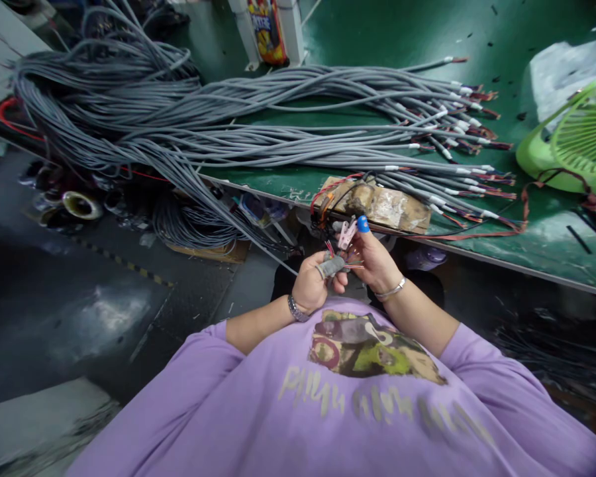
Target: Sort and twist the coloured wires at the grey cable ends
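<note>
My left hand (312, 283) is closed, its thumb in a grey finger cover (330, 267), around the end of a grey cable (273, 255) that slopes down from the bench. Thin coloured wires (353, 265) fan out of that end toward my right hand (376, 264), whose curled fingers pinch among them; the exact grip is partly hidden. A blue finger cover (362, 224) caps a raised digit of the right hand. Right beside it is a pink clip (346, 234); whether the hand touches it, I cannot tell.
Long bundles of grey cables (258, 149) lie along the green bench (402, 33), stripped ends to the right. A taped block (377, 202) sits at the bench edge before my hands. At right stands a green fan (576, 142). Coiled cable (193, 222) rests below the bench.
</note>
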`<state>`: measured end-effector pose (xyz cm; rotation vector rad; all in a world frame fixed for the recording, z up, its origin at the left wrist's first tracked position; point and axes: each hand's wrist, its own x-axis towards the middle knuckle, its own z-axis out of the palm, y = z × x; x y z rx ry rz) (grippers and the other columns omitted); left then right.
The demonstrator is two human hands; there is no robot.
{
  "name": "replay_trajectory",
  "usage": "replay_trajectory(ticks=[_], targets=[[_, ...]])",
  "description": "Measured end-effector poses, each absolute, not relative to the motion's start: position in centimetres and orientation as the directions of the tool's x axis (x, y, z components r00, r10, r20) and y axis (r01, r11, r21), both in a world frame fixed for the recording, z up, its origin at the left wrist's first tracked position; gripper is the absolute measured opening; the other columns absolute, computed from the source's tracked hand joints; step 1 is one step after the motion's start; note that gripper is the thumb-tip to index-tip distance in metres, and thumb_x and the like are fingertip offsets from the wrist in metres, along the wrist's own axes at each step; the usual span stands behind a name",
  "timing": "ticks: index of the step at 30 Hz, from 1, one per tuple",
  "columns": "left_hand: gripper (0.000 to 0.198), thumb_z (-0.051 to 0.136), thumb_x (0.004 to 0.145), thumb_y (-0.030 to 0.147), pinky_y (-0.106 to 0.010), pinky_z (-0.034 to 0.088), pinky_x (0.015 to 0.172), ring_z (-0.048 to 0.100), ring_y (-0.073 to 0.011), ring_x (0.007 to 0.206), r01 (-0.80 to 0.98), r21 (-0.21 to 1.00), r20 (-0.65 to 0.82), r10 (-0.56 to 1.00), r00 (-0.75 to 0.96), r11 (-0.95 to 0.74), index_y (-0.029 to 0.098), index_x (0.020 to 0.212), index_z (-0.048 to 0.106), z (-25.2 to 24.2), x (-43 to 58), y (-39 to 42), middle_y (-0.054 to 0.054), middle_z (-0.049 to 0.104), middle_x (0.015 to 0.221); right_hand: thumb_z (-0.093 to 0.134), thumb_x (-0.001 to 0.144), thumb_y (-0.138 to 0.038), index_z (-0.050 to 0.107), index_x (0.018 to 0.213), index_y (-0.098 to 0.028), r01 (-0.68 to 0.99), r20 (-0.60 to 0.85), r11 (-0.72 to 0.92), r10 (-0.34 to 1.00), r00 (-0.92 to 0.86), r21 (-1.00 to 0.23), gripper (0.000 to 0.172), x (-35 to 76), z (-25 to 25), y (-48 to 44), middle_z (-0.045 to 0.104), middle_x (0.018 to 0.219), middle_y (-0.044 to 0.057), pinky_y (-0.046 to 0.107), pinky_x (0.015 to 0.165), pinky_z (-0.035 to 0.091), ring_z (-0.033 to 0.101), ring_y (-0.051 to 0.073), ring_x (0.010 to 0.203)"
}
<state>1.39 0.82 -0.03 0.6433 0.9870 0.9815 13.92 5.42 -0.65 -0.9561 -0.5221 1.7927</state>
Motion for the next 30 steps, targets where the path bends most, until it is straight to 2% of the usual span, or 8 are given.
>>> replay_trajectory(ticks=[7,12,14,18,22,25,30], targets=[[0.040,0.080,0.064,0.049,-0.021,0.043,0.038,0.054,-0.0104,0.037,-0.374,0.840,-0.332,0.917,0.219,0.394,0.017,0.064,0.057,0.4,0.9,-0.5,-0.001,0.065,0.053,0.052,0.075,-0.086,0.064,0.081,-0.021,-0.514,-0.377,-0.477,0.879,-0.293,-0.713,0.066,14.8,-0.1,5.5,0.065,0.071,0.003,0.025,0.049,0.044,0.052,0.012,0.055],[0.041,0.080,0.063,0.051,-0.021,0.043,0.038,0.054,-0.0096,0.037,-0.422,0.838,-0.313,0.939,0.144,0.345,0.017,0.069,0.058,0.8,1.3,-0.4,0.000,0.065,0.054,0.076,0.073,-0.062,0.065,0.077,-0.020,-0.543,-0.372,-0.450,0.893,-0.254,-0.709,0.043,14.7,0.1,5.6,0.062,0.065,0.000,0.023,0.050,0.043,0.048,0.011,0.054],[0.041,0.080,0.063,0.052,-0.021,0.043,0.038,0.054,-0.0095,0.037,-0.443,0.835,-0.302,0.945,0.127,0.327,0.017,0.070,0.059,0.9,1.5,-0.1,0.001,0.065,0.054,0.080,0.069,-0.059,0.065,0.076,-0.020,-0.566,-0.361,-0.429,0.902,-0.235,-0.704,0.042,14.5,-0.2,5.5,0.061,0.064,-0.001,0.024,0.051,0.043,0.048,0.011,0.055],[0.043,0.079,0.062,0.053,-0.021,0.043,0.039,0.054,-0.0094,0.038,-0.449,0.840,-0.299,0.950,0.088,0.306,0.017,0.070,0.058,1.0,1.8,0.3,0.001,0.064,0.054,0.070,0.071,-0.073,0.065,0.076,-0.020,-0.547,-0.324,-0.364,0.930,-0.174,-0.754,0.053,14.2,-1.1,5.4,0.061,0.066,0.001,0.026,0.053,0.043,0.050,0.012,0.057],[0.044,0.078,0.063,0.055,-0.021,0.043,0.040,0.055,-0.0102,0.039,-0.429,0.849,-0.299,0.950,0.090,0.308,0.018,0.071,0.056,0.9,2.0,0.4,0.001,0.063,0.053,0.063,0.069,-0.083,0.065,0.078,-0.020,-0.521,-0.354,-0.432,0.902,-0.248,-0.736,0.063,13.9,-1.5,5.7,0.061,0.067,0.002,0.028,0.051,0.044,0.052,0.014,0.054],[0.043,0.078,0.063,0.054,-0.021,0.043,0.040,0.055,-0.0105,0.040,-0.428,0.849,-0.303,0.949,0.089,0.311,0.017,0.072,0.057,0.6,2.0,0.5,0.001,0.064,0.054,0.062,0.069,-0.084,0.064,0.078,-0.022,-0.540,-0.342,-0.452,0.892,-0.297,-0.710,0.063,13.7,-1.4,6.0,0.061,0.064,0.001,0.028,0.049,0.046,0.053,0.014,0.051],[0.041,0.078,0.064,0.052,-0.021,0.042,0.040,0.056,-0.0108,0.040,-0.428,0.846,-0.309,0.947,0.092,0.318,0.017,0.071,0.057,-0.2,1.9,0.5,0.000,0.065,0.054,0.068,0.070,-0.078,0.062,0.076,-0.022,-0.611,-0.390,-0.442,0.893,-0.227,-0.656,0.057,13.3,-1.4,6.3,0.065,0.067,0.000,0.026,0.049,0.046,0.054,0.012,0.051]])
